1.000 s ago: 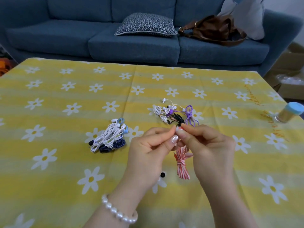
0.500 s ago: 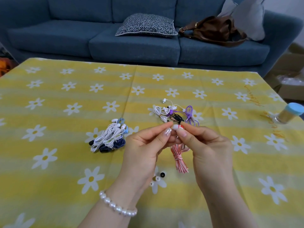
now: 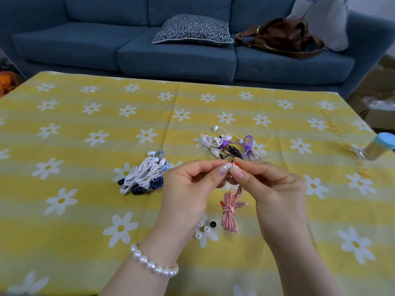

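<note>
**Earbud [image 3: 234,165] pinched between both hands**

I see the left hand [image 3: 188,189] and the right hand [image 3: 275,189] both pinching the small red-and-white earbud with thumb and forefinger, raised above the yellow tablecloth [image 3: 85,210]. Its pink striped cable [image 3: 229,210], tied in a bundle, hangs down below it between the hands. Some loose ear tips [image 3: 203,229] lie on the cloth just beside the left wrist.

On my left wrist I wear a pearl bracelet [image 3: 154,264], round white beads strung in a single row. My left hand [image 3: 186,189] has a thumbnail [image 3: 223,168] coated in silvery glitter polish. My right hand [image 3: 275,189] shows a plain nail [image 3: 236,173], glossy and rounded.
</note>
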### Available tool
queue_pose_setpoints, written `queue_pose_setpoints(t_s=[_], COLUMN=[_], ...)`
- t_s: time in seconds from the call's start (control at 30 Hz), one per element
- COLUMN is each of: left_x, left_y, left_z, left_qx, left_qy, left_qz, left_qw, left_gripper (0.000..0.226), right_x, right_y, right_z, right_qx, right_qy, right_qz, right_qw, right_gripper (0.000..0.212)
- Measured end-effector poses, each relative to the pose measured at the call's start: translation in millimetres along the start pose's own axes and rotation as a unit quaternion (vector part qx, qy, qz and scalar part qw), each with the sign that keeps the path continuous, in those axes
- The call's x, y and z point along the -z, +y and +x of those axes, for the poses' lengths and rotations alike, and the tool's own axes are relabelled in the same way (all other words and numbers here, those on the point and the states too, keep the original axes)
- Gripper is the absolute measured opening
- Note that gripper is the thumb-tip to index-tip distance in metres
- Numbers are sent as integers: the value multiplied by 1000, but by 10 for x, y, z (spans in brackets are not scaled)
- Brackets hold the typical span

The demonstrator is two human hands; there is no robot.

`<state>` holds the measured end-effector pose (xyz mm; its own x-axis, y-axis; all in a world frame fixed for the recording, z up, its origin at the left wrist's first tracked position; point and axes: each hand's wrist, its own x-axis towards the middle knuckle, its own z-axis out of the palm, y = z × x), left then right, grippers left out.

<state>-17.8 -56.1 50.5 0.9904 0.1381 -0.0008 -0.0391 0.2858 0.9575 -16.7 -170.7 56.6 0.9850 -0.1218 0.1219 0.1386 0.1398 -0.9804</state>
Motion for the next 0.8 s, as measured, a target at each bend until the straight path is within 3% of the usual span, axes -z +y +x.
queue_pose_setpoints(t_s=[0.2, 0.33, 0.67, 0.8], left_x=[-19, -32, 1, 0], left_y=[-4, 43, 30, 39], left_z=[3, -3, 21, 16], left_qx=[112, 146, 117, 52], left_qy=[-16, -30, -21, -9], left_qz=[-56, -129, -128, -66], left_qw=[992, 980, 985, 996], left_gripper=[10, 14, 14, 14], right_x=[62, 48, 11, 24], right_y=[64, 51, 28, 12], right_z=[28, 29, 28, 28], right_qx=[40, 19, -1, -5], right_qy=[-8, -6, 5, -8], right_qz=[-61, -25, -6, -15], right_qw=[997, 999, 1000, 1000], right_gripper=[17, 16, 19, 18])
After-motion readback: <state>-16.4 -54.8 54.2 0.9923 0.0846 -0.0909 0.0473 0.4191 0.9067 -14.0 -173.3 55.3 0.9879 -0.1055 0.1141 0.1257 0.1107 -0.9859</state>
